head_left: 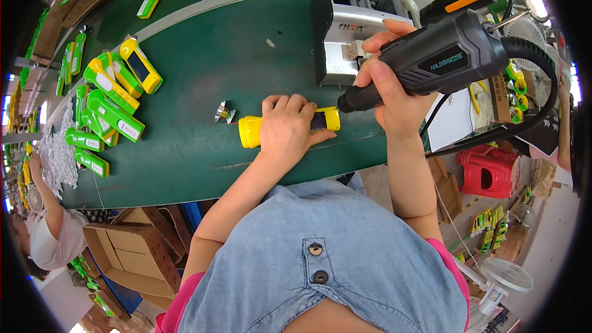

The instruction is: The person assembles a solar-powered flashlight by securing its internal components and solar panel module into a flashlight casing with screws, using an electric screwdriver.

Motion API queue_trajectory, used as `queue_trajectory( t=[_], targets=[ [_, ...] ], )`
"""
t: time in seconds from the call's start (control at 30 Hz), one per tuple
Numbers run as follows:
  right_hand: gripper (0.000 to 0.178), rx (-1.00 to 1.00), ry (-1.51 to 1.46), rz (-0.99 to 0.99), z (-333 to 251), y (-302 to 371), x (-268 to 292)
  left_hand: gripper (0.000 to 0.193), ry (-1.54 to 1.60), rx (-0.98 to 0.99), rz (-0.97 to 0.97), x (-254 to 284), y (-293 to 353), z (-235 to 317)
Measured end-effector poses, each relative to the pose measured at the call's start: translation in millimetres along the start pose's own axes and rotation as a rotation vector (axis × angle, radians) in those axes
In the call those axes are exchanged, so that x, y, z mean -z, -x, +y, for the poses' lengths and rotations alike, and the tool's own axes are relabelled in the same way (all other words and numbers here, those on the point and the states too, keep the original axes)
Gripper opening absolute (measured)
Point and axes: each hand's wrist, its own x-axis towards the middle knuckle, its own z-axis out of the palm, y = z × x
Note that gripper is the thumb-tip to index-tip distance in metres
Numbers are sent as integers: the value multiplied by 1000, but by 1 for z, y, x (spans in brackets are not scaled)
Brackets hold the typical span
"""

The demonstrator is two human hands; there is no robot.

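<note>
My left hand (285,126) is wrapped over a yellow flashlight body (250,132) lying on the green table, its fingers closed around the middle. The wide end of the body points left, and a dark panel shows beside my thumb. At that wide end a silver reflector (222,112) lies on the table, apparently joined by a thin red wire. My right hand (394,83) grips a black electric screwdriver (441,55), held tilted with its nose down to the left. That nose sits at the narrow right end of the flashlight body; the exact contact is hidden.
A grey-black boxy machine (345,31) stands at the far edge of my work area. Several green and yellow flashlights (114,108) are piled at left. The screwdriver's thick cable (546,105) loops down at right. A co-worker (55,234) sits far left, and a red stool (487,169) stands right.
</note>
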Motion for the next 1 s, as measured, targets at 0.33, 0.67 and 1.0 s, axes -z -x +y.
queue_trajectory(
  t=[0.33, 0.67, 1.0],
  targets=[
    [45, -24, -1, 11, 2, 0, -6, 43, 16, 50, -44, -1, -1, 1],
    [57, 45, 131, -124, 15, 8, -4, 48, -23, 36, -47, -5, 0, 0],
    [62, -53, -13, -56, 15, 17, -11, 49, -16, 35, -15, -7, 1, -1]
  ],
)
